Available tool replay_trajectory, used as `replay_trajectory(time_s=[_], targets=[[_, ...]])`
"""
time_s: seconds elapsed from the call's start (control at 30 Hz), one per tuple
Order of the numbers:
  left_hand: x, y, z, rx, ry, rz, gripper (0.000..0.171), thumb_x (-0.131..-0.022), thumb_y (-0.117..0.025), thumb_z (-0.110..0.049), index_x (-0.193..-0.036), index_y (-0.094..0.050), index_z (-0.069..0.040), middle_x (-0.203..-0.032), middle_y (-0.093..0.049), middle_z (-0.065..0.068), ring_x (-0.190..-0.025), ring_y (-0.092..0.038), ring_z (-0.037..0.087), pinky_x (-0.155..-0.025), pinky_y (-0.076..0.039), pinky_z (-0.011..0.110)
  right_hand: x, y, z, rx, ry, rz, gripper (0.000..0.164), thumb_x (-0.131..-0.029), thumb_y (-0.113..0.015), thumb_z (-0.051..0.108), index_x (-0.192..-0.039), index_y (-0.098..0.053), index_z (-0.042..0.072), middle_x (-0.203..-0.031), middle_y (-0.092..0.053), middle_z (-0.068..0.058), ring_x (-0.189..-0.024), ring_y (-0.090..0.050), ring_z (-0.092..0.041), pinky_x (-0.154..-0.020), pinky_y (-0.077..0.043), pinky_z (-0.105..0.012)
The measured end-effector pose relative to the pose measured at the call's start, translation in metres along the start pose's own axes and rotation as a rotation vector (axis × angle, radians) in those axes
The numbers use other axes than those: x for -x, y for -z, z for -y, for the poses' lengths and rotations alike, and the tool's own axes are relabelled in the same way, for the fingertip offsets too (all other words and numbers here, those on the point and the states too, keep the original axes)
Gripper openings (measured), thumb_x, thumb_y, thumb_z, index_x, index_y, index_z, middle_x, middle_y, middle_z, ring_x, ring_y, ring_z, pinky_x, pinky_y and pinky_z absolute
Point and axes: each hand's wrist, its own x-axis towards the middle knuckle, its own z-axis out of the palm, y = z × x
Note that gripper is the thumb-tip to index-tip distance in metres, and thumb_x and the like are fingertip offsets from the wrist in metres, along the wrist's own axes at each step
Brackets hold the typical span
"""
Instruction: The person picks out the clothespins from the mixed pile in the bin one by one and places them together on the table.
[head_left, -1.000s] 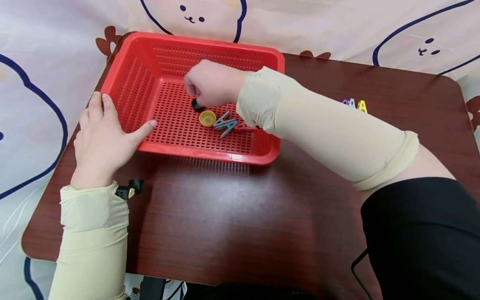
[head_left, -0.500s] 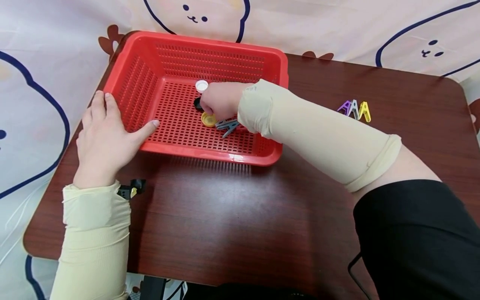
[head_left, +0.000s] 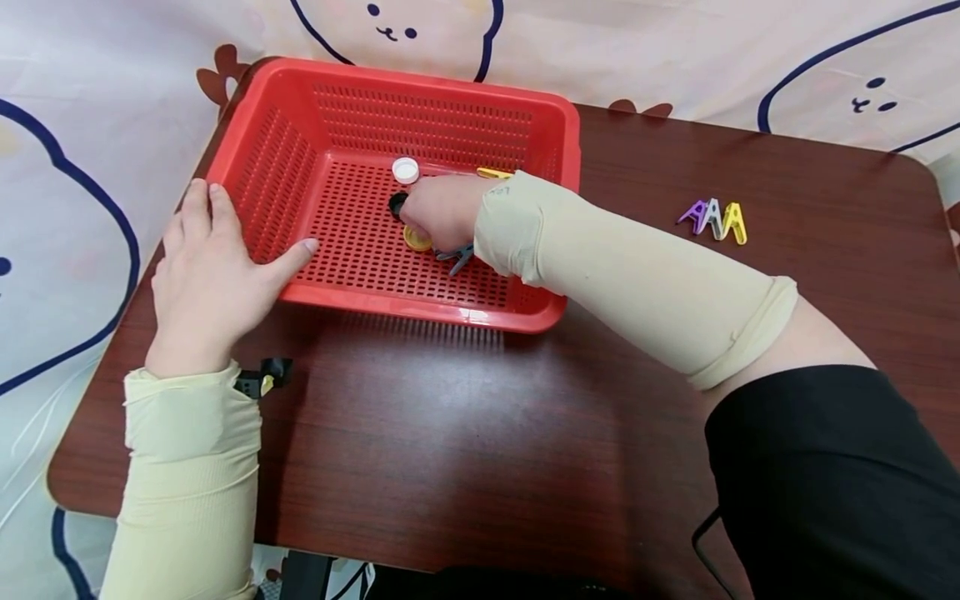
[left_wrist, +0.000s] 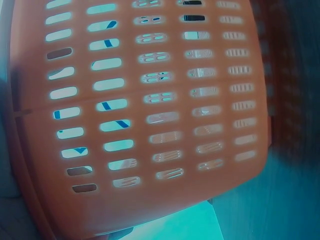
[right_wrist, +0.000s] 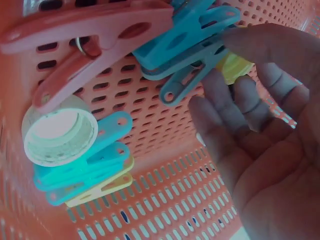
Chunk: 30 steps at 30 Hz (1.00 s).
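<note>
My left hand [head_left: 210, 275] lies with straight, spread fingers on the left end of the red plastic basket [head_left: 420, 317]; the left wrist view shows only the slotted basket wall [left_wrist: 130, 95]. My right hand [head_left: 442, 208] reaches down into the basket. In the right wrist view its thumb and fingertips pinch the end of a grey clothespin [right_wrist: 172, 92]. Blue clothespins [right_wrist: 165, 45] lie right against it. Beside the fingers are a yellow cap [head_left: 414, 242] and a black cap [head_left: 396, 205], both partly covered. A white cap [head_left: 405, 171] lies farther back.
A red clothespin [right_wrist: 100, 50], a white ring-like piece [right_wrist: 60, 130] and more blue and yellow clothespins fill the basket's right end. On the brown table [head_left: 420, 450], right of the basket, stand purple [head_left: 696, 215], grey [head_left: 712, 218] and yellow [head_left: 735, 223] clothespins in a row.
My right hand has moved from above the black cap toward the front right, down to the clothespins, uncovering the white cap. The left hand stays on the basket.
</note>
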Motion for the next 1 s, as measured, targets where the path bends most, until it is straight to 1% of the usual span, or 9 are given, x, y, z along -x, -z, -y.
replay_trajectory(time_s=[0.03, 0.1, 0.2, 0.3, 0.47, 0.63, 0.73, 0.8, 1.0], targets=[[0.0003, 0.0003, -0.0001, -0.001, 0.0, -0.001, 0.11, -0.094, -0.053, -0.065, -0.162, 0.002, 0.002, -0.169, 0.003, 0.027, -0.15, -0.007, 0.053, -0.106, -0.026, 0.081, 0.0012, 0.0005, 0.0005, 0.012, -0.005, 0.003, 0.017, -0.103, -0.055, 0.008, -0.116, -0.066, 0.006, -0.108, -0.063, -0.01, -0.095, -0.055, -0.024, -0.086, -0.047, -0.035], [0.0004, 0.0006, -0.0001, -0.004, -0.001, -0.004, 0.11, -0.094, -0.052, -0.065, -0.162, 0.002, 0.002, -0.169, 0.003, 0.027, -0.15, -0.008, 0.053, -0.106, -0.026, 0.081, 0.0017, 0.0009, 0.0007, 0.048, -0.017, 0.013, 0.022, -0.103, -0.056, 0.009, -0.122, -0.066, 0.006, -0.118, -0.065, -0.013, -0.103, -0.058, -0.026, -0.096, -0.048, -0.039], [0.0, 0.0008, -0.0004, -0.003, -0.001, -0.002, 0.11, -0.094, -0.052, -0.066, -0.162, 0.003, 0.002, -0.169, 0.004, 0.027, -0.15, -0.008, 0.052, -0.106, -0.026, 0.081, 0.0023, 0.0007, 0.0, 0.059, -0.038, 0.029, 0.024, -0.102, -0.056, 0.007, -0.125, -0.065, 0.006, -0.123, -0.066, -0.014, -0.112, -0.06, -0.028, -0.101, -0.048, -0.042], [-0.0008, 0.0005, -0.0012, 0.001, 0.0, 0.002, 0.11, -0.094, -0.052, -0.066, -0.162, 0.003, 0.002, -0.169, 0.004, 0.026, -0.15, -0.007, 0.052, -0.106, -0.025, 0.08, 0.0033, -0.0003, -0.0011, 0.046, -0.045, 0.024, 0.024, -0.101, -0.058, 0.006, -0.125, -0.063, 0.007, -0.121, -0.066, -0.014, -0.111, -0.06, -0.027, -0.099, -0.048, -0.042], [-0.0008, 0.0002, -0.002, 0.003, 0.003, 0.004, 0.111, -0.094, -0.052, -0.066, -0.162, 0.003, 0.002, -0.169, 0.005, 0.026, -0.15, -0.007, 0.052, -0.107, -0.025, 0.08, 0.0051, -0.0015, -0.0009, 0.029, -0.024, -0.005, 0.02, -0.103, -0.058, 0.008, -0.123, -0.062, 0.007, -0.113, -0.065, -0.012, -0.101, -0.058, -0.026, -0.094, -0.05, -0.04], [-0.0005, 0.0003, -0.0023, 0.001, 0.003, 0.006, 0.111, -0.094, -0.052, -0.066, -0.162, 0.003, 0.002, -0.169, 0.005, 0.026, -0.15, -0.007, 0.052, -0.107, -0.024, 0.08, 0.0071, -0.0004, -0.0013, -0.021, 0.004, -0.032, 0.008, -0.102, -0.057, 0.006, -0.106, -0.064, 0.008, -0.096, -0.06, -0.007, -0.086, -0.051, -0.022, -0.079, -0.044, -0.032], [-0.0004, 0.0004, -0.0019, -0.001, 0.001, 0.006, 0.111, -0.094, -0.052, -0.066, -0.162, 0.003, 0.002, -0.169, 0.005, 0.026, -0.15, -0.007, 0.053, -0.107, -0.025, 0.08, 0.0082, 0.0016, -0.0028, -0.063, 0.027, -0.067, 0.007, -0.099, -0.058, 0.005, -0.097, -0.064, 0.008, -0.092, -0.06, -0.004, -0.083, -0.051, -0.018, -0.075, -0.042, -0.029], [-0.0002, 0.0004, -0.0015, -0.001, 0.001, 0.006, 0.111, -0.094, -0.053, -0.066, -0.162, 0.003, 0.002, -0.169, 0.005, 0.027, -0.15, -0.007, 0.053, -0.106, -0.025, 0.081, 0.0083, 0.0027, -0.0034, -0.08, 0.035, -0.085, 0.007, -0.098, -0.06, 0.006, -0.098, -0.066, 0.008, -0.095, -0.063, -0.004, -0.085, -0.053, -0.018, -0.077, -0.045, -0.03], [-0.0001, -0.0004, -0.0004, 0.006, 0.001, 0.006, 0.111, -0.094, -0.053, -0.065, -0.162, 0.003, 0.002, -0.169, 0.004, 0.027, -0.15, -0.006, 0.053, -0.107, -0.025, 0.08, 0.0088, 0.0048, -0.0031, -0.083, 0.032, -0.078, 0.018, -0.1, -0.061, 0.008, -0.116, -0.068, 0.007, -0.115, -0.065, -0.009, -0.098, -0.056, -0.021, -0.09, -0.048, -0.034]])
